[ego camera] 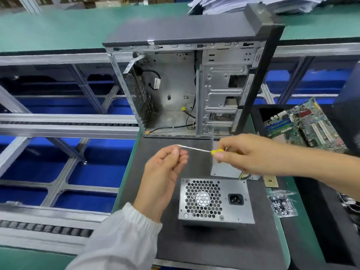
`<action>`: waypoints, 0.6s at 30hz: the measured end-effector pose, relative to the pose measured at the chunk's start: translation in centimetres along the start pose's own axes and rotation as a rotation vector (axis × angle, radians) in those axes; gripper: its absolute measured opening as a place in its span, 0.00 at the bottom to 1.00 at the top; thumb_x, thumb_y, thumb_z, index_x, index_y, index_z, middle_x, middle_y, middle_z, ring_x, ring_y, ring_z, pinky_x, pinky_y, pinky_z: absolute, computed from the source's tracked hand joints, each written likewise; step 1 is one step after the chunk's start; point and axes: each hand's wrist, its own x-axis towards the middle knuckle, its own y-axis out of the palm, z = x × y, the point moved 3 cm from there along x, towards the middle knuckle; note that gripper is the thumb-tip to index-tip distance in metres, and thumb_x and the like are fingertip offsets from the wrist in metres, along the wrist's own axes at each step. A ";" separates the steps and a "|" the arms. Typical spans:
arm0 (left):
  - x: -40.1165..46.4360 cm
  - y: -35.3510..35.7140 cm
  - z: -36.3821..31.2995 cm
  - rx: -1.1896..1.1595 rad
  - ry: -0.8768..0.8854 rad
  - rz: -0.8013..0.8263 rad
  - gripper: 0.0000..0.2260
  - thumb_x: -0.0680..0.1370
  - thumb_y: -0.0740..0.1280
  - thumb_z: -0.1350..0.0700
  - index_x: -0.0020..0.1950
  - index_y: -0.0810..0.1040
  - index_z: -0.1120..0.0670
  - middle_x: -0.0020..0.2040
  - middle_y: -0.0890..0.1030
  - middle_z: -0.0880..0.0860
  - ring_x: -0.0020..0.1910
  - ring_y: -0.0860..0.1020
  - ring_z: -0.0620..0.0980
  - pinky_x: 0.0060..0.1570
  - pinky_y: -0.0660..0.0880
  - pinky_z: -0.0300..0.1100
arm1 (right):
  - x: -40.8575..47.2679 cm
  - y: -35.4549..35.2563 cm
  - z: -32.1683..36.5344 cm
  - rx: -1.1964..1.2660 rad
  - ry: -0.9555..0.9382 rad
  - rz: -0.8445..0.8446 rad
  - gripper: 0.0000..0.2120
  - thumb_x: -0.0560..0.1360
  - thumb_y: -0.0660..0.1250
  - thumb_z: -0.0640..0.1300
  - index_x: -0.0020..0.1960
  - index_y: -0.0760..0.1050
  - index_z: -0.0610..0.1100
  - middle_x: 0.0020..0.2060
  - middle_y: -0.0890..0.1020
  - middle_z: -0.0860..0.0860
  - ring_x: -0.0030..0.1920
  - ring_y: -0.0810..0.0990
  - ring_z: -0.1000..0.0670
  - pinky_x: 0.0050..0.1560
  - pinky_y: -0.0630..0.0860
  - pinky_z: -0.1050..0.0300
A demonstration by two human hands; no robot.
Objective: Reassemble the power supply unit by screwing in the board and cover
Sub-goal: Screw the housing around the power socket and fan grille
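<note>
Dark matting (194, 248) covered the bench where I worked. Nearest me sat the power supply unit (215, 201), its fan grille and socket facing up. Above it, at ten o'clock, my left hand (165, 172) curled its fingertips about the tip of the screwdriver (196, 149); whether a screw sat there I could not tell. My right hand (253, 152), at one o'clock, gripped the yellow handle. At three o'clock lay a bag of screws (282, 203). Farther off, at twelve, stood the open computer case (175, 90), a motherboard (303, 123) at two.
</note>
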 end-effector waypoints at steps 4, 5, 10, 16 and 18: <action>-0.4 2.1 1.1 -0.025 -0.102 0.065 0.06 0.73 0.67 0.62 0.46 0.82 0.61 0.38 0.83 0.54 0.35 0.81 0.43 0.36 0.78 0.31 | -3.2 -0.3 -1.4 -0.046 -0.093 -0.172 0.17 0.73 0.52 0.65 0.42 0.69 0.54 0.28 0.73 0.55 0.28 0.70 0.55 0.34 0.67 0.68; -0.4 2.4 1.3 -0.003 -0.122 0.086 0.07 0.72 0.67 0.61 0.45 0.84 0.60 0.38 0.82 0.54 0.34 0.80 0.43 0.36 0.78 0.31 | -3.8 -0.4 -1.8 -0.070 -0.100 -0.190 0.17 0.74 0.51 0.65 0.43 0.70 0.54 0.29 0.74 0.55 0.29 0.71 0.55 0.33 0.68 0.65; 0.2 4.0 1.9 0.002 -0.185 0.176 0.08 0.73 0.67 0.58 0.44 0.87 0.58 0.37 0.81 0.53 0.33 0.78 0.42 0.35 0.76 0.31 | -5.2 -1.4 -3.4 -0.165 -0.119 -0.255 0.14 0.75 0.50 0.64 0.44 0.67 0.57 0.29 0.75 0.53 0.33 0.73 0.52 0.34 0.71 0.56; 0.8 5.2 2.5 -0.052 -0.213 0.215 0.09 0.74 0.66 0.58 0.42 0.86 0.58 0.35 0.79 0.52 0.30 0.76 0.41 0.32 0.74 0.31 | -6.1 -1.9 -4.4 -0.200 -0.114 -0.272 0.15 0.75 0.48 0.65 0.43 0.66 0.57 0.30 0.74 0.55 0.34 0.73 0.55 0.35 0.72 0.55; 0.9 5.3 2.7 -0.036 -0.209 0.226 0.09 0.74 0.66 0.58 0.42 0.86 0.58 0.34 0.78 0.51 0.30 0.75 0.41 0.31 0.74 0.31 | -6.2 -1.9 -4.6 -0.214 -0.109 -0.266 0.16 0.75 0.47 0.65 0.43 0.65 0.57 0.30 0.74 0.55 0.34 0.73 0.55 0.36 0.72 0.55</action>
